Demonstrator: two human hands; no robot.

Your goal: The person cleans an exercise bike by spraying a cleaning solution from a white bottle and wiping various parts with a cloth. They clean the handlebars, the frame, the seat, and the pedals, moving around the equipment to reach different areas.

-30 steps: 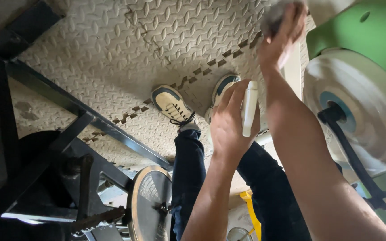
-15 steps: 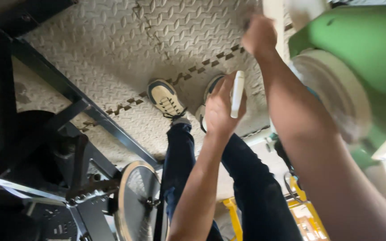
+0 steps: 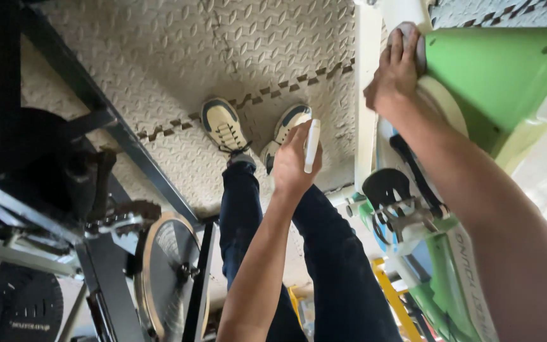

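What is pressed under the right hand [image 3: 399, 71] is hard to make out: only a grey, cloth-like edge is seen between the fingers and the green and white exercise bike [image 3: 495, 82], so it cannot be told whether the hand is closed on it. The bike is cut off at the right edge. A small white bottle [image 3: 312, 145] is clamped in the left hand [image 3: 291, 161], held upright above the shoes [image 3: 224, 125]. A black exercise bike [image 3: 96, 234] is seen at the left, partly cut off too. The floor [image 3: 159, 57] is covered with beige mats of raised pattern. Compared with half a second ago, the right hand is now seen whole on the green housing, and the bottle is held a little lower.
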